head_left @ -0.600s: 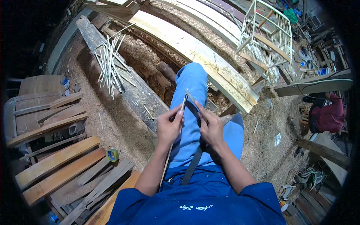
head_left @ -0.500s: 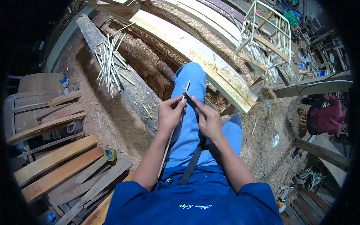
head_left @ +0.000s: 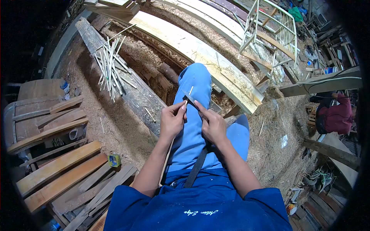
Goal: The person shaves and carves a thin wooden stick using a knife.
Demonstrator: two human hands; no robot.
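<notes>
My left hand [head_left: 172, 121] pinches a thin pale wooden stick [head_left: 191, 90] above my raised knee. The stick's lower length runs back along my left forearm to my lap. My right hand [head_left: 213, 126] is closed around a knife [head_left: 190, 100], its index finger stretched along the dark blade. That blade lies across the stick just beyond my left fingertips. The knife's handle is hidden in my right hand. Ahead and to the left, a loose bundle of similar sticks [head_left: 111, 69] rests on a weathered plank [head_left: 140, 98].
A long pale board [head_left: 173, 36] stretches beyond my knee. A white slatted cage-like frame [head_left: 269, 38] stands back right. Wooden planks [head_left: 58, 165] and a yellow tape measure [head_left: 114, 160] lie at left. Shavings cover the ground. Another person in a dark red top [head_left: 337, 115] is far right.
The stick has been drawn back toward me, so less of it shows past the blade. The knife and my right hand have shifted slightly left; my left hand has moved a little left and down.
</notes>
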